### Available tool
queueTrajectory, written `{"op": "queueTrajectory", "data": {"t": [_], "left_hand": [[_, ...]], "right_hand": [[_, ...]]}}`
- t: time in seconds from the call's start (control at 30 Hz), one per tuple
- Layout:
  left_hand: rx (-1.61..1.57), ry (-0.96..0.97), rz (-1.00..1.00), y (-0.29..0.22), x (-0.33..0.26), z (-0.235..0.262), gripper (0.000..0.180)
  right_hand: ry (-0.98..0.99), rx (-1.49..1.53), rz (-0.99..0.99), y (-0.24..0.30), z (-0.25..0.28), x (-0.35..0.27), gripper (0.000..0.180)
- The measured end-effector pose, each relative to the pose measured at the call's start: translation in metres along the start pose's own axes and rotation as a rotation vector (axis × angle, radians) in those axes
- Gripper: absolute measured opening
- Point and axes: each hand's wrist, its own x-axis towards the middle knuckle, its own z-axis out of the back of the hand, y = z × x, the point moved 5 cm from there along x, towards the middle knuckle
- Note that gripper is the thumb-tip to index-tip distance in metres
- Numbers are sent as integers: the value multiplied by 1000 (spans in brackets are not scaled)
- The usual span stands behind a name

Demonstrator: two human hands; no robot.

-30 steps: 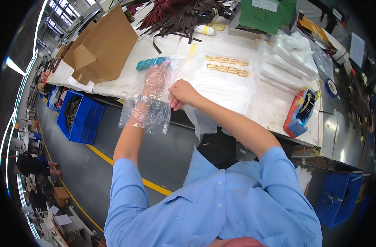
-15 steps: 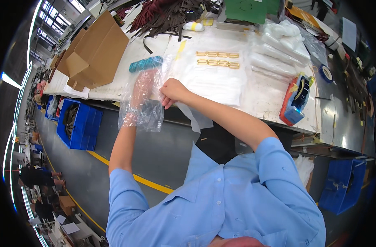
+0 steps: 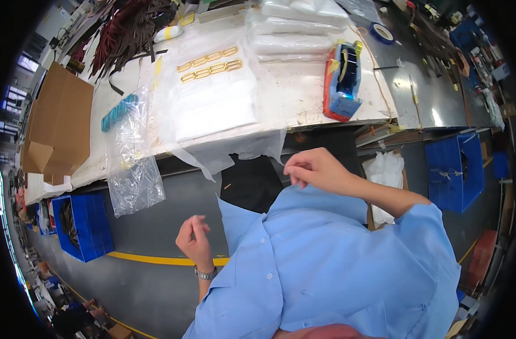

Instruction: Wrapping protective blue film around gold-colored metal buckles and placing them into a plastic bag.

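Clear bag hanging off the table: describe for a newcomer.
On the white worktable, look between the cardboard box and the white sheet. The clear plastic bag partly hangs over the front edge; unlike its neighbours, it has a teal bundle at its far end.

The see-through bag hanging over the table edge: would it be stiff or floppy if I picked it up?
Probably floppy: the clear bag looks wrinkled and droops over the edge of the table. It's likely light, since its film looks thin. The teal bundle might make the upper end heavier, if it's inside.
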Motion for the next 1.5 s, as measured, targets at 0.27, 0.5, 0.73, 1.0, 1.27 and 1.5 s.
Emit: {"op": "queueTrajectory", "data": {"t": [0.27, 0.5, 0.73, 1.0, 1.27, 1.5], "left_hand": [[205, 144, -924, -171, 206, -142, 3], [594, 435, -1126, -149, 304, -248, 7], [627, 522, -1059, -138, 315, -260, 5], [661, 535, -1066, -148, 296, -251, 6], [601, 568, -1009, -142, 316, -261, 9], [0, 641, -317, -157, 327, -211, 18]], "right_hand": [[-1011, 3, 443, 37, 138, -100, 25], [-733, -39, 98, 18, 176, -46, 39], [-631, -22, 79, 28, 165, -16, 38], [-598, 260, -4, 28, 171, -15, 25], [-598, 282, 194, 44, 161, -41, 21], [-597, 577, 219, -37, 63, -50, 16]]}}
